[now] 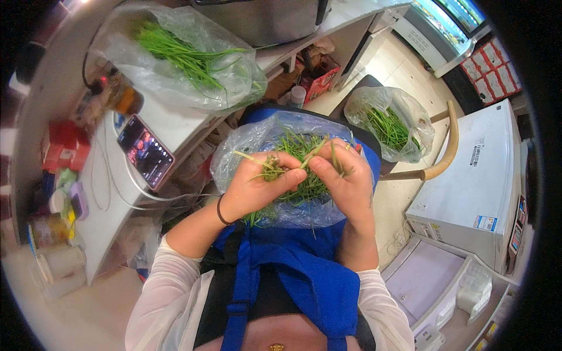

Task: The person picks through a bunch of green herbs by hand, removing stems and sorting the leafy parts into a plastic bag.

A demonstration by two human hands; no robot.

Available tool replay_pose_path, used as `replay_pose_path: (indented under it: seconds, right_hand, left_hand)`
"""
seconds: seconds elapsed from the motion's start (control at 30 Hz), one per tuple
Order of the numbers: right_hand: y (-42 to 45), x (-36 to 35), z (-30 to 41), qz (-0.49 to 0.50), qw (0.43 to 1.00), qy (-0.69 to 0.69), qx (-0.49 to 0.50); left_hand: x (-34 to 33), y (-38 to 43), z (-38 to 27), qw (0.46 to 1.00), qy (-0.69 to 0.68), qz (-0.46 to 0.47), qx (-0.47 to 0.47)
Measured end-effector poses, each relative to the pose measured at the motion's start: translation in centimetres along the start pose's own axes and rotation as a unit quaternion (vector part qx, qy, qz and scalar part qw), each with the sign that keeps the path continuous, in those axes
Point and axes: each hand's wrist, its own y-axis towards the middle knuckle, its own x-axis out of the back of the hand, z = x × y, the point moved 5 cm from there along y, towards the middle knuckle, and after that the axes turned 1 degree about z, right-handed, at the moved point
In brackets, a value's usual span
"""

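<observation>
Over my lap, my left hand (268, 177) and my right hand (340, 169) meet, pinching a pale green stalk (312, 153) between thumbs and forefingers. Several trimmed stalk bits (272, 169) are also tucked in my left fingers, and a few green pieces (337, 160) stick out of my right hand. Below both hands, a clear plastic bag (246, 142) lies spread across my blue apron (303, 245). Loose green stems and scraps (307, 188) cover the bag, partly hidden by my hands.
At upper left on the white counter, a plastic bag holds long green stalks (180, 55). A smartphone (145, 151) with a lit screen lies nearby. On a wooden chair (448, 145), another bag holds green stalks (390, 125). A white freezer (465, 175) stands at right.
</observation>
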Motion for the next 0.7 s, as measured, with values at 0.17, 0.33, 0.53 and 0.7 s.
replay_pose_path:
  seconds: [0.17,0.33,0.53,0.7]
  right_hand:
    - [-0.35,0.04,-0.13,-0.002,0.999,-0.005,-0.037]
    - [-0.44,-0.24,0.08,-0.009,0.998,-0.003,-0.068]
    - [-0.57,-0.54,-0.32,-0.025,0.997,0.006,-0.079]
    - [-0.63,-0.58,-0.28,-0.033,0.997,0.001,-0.076]
  left_hand:
    - [-0.02,0.13,0.43,0.999,0.033,0.014,-0.005]
    - [0.11,0.18,0.23,0.998,0.054,0.013,-0.037]
    - [0.06,0.03,0.39,0.999,0.016,0.025,-0.029]
    - [0.04,-0.07,0.29,0.999,-0.009,0.031,-0.024]
